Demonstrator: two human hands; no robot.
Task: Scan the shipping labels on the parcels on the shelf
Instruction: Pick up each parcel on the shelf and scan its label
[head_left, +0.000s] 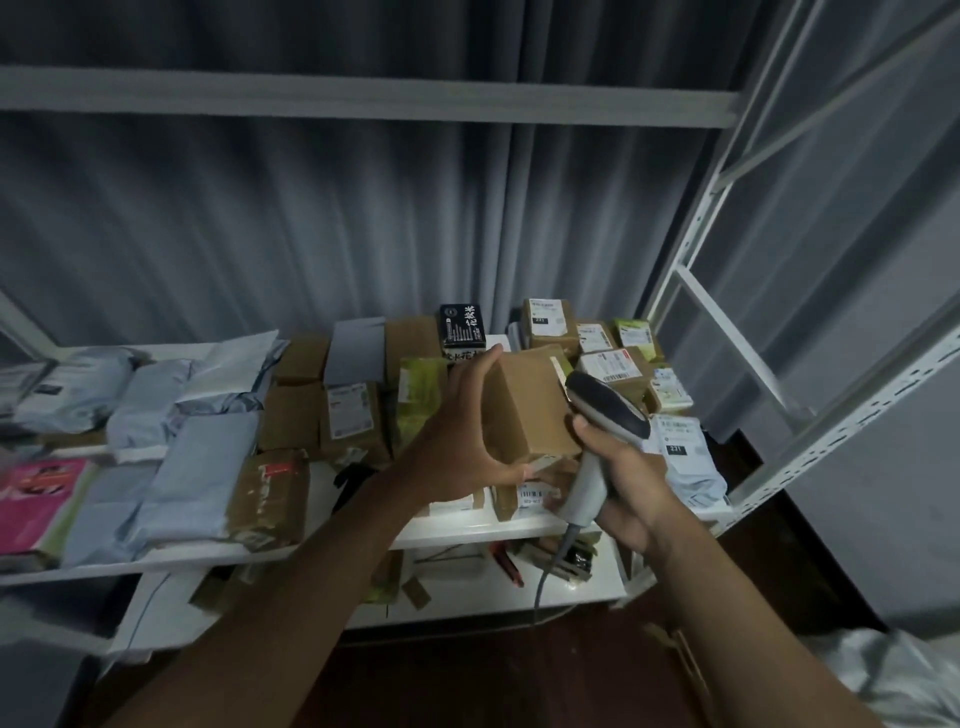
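Gripping a brown box (524, 410) lifted just above the shelf (467, 527), left hand (457, 436) tilts it toward the scanner (602, 415) clasped in right hand (618, 467), likely seeking its label.

Two bare forearms reach into view from the bottom edge, one from the lower left and one from the lower right. No sleeve, cuff, glove or watch covers either arm as far as the frame shows them. The left hand (457, 441) and the right hand (621, 483) are both bare, with no rings visible on the fingers that show. The fingernails look short, though the dim light makes that hard to confirm. Nothing more of the person appears.
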